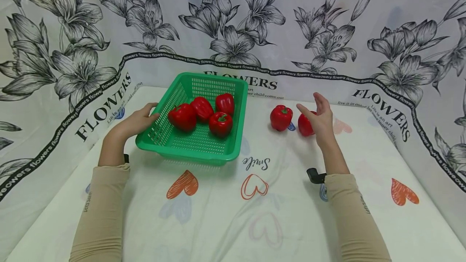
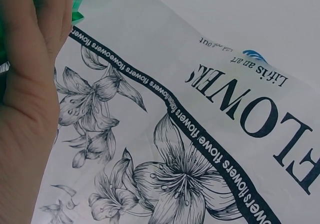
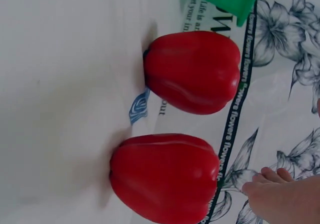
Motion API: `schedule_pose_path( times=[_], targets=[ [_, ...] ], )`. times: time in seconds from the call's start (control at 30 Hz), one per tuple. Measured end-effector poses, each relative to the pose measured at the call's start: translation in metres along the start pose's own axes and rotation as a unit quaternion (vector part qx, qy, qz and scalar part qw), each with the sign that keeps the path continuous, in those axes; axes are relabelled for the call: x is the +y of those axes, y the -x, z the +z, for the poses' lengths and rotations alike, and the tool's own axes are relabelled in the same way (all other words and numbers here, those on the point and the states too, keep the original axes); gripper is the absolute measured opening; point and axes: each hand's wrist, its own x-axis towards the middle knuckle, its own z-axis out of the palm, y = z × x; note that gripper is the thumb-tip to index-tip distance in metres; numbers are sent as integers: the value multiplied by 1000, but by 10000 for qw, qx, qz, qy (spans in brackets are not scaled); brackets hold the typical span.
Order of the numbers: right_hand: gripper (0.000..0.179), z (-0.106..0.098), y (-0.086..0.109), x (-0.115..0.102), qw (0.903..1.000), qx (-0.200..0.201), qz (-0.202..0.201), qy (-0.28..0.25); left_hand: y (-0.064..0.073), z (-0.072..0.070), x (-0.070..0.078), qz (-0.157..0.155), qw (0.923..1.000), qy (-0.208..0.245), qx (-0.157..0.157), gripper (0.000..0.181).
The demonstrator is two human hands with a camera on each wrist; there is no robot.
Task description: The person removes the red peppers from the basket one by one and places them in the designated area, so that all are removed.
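A green plastic basket (image 1: 196, 155) stands left of the middle in the head view, holding several red bell peppers (image 1: 221, 124). My left hand (image 1: 136, 122) grips its left rim, thumb and fingers at the edge; in the left wrist view that hand (image 2: 30, 84) covers most of the green plastic. Outside the basket, on the right, sit two more red bell peppers. One bell pepper (image 1: 281, 117) has its stem upward; the other bell pepper (image 1: 306, 124) is partly hidden behind my right hand (image 1: 320, 122). That hand hovers over it, thumb and fingers spread apart, holding nothing.
A white cloth (image 1: 218, 221) printed with hearts covers the table. Behind and at both sides rises a flower-printed curtain (image 1: 233, 23) with a black lettered band. The basket's back rim stands close to it. Dark straps show on both wrists.
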Motion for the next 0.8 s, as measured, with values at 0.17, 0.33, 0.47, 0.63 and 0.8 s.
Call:
schedule_pose_path(
  times=[0.17, 0.33, 0.47, 0.63, 0.8],
  targets=[
    [83, 14, 3, -10, 9995, -168, -250, -24, 0, 0, -1, -12, 10000, -70, 47, 61],
    [82, 27, 5, -18, 9985, -360, -378, -179, 0, 0, -1, -19, 9999, -86, 59, 61],
    [80, 38, 6, -20, 9961, -620, -436, -450, 0, 0, -1, -14, 10000, -70, 49, 61],
    [79, 53, 9, -23, 9936, -868, -342, -638, 0, 0, 0, -34, 10000, -80, 34, 61],
    [78, 69, 12, -28, 9923, -1090, -233, -533, -1, -1, 1, -26, 9999, -98, 25, 61]
  ],
)
